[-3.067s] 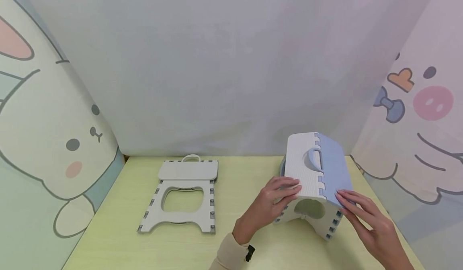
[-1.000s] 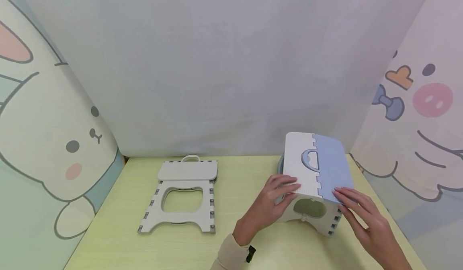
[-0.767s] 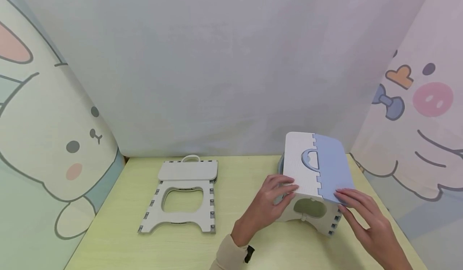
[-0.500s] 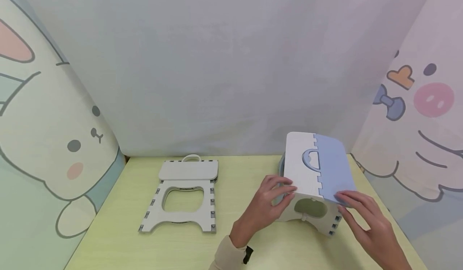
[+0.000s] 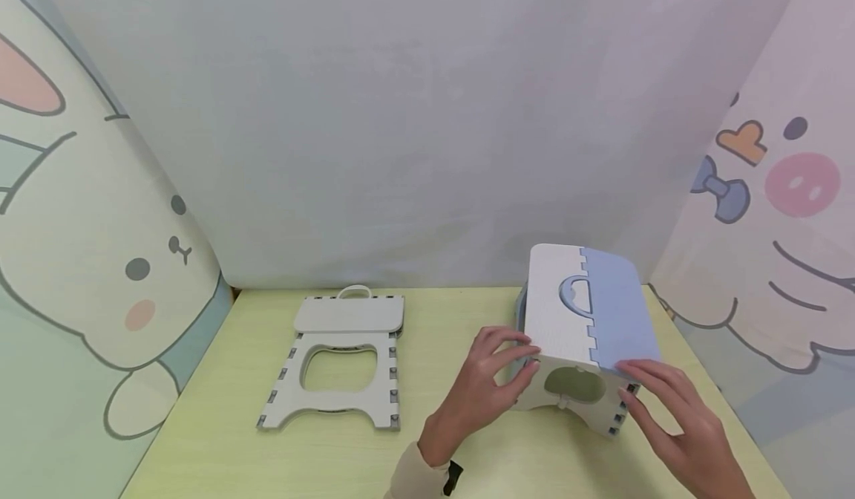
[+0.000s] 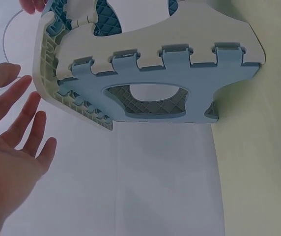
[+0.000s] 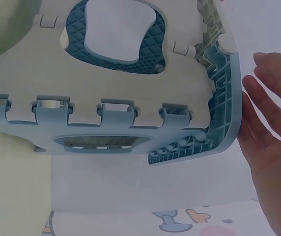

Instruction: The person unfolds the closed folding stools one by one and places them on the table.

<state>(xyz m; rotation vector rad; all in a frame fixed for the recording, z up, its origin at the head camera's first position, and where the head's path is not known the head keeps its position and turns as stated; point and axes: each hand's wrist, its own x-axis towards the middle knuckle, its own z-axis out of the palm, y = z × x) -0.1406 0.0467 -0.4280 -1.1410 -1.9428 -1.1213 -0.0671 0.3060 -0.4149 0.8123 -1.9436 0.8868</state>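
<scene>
A folding step stool point(image 5: 556, 306) stands unfolded at the table's right side, its top half white and half blue, with a blue carry handle in the middle. By the top's left front corner is my left hand point(image 5: 482, 380), thumb and fingers spread apart. The left wrist view shows this hand point(image 6: 13, 132) beside the stool's white edge, gripping nothing. My right hand point(image 5: 688, 425) is at the right front corner of the blue half, fingers loosely bent. In the right wrist view its fingers point(image 7: 258, 120) lie along the blue rim point(image 7: 235, 93) without curling round it.
A second folding stool point(image 5: 283, 395), white and grey, lies folded flat at the left of the pale yellow-green table point(image 5: 441, 321). A plain curtain point(image 5: 427, 128) hangs behind, and cartoon-printed panels point(image 5: 60, 261) flank both sides.
The stool's top has flattened out from a slightly peaked shape. Both hands have since slid off the top towards its front corners, the left one moving left and down.
</scene>
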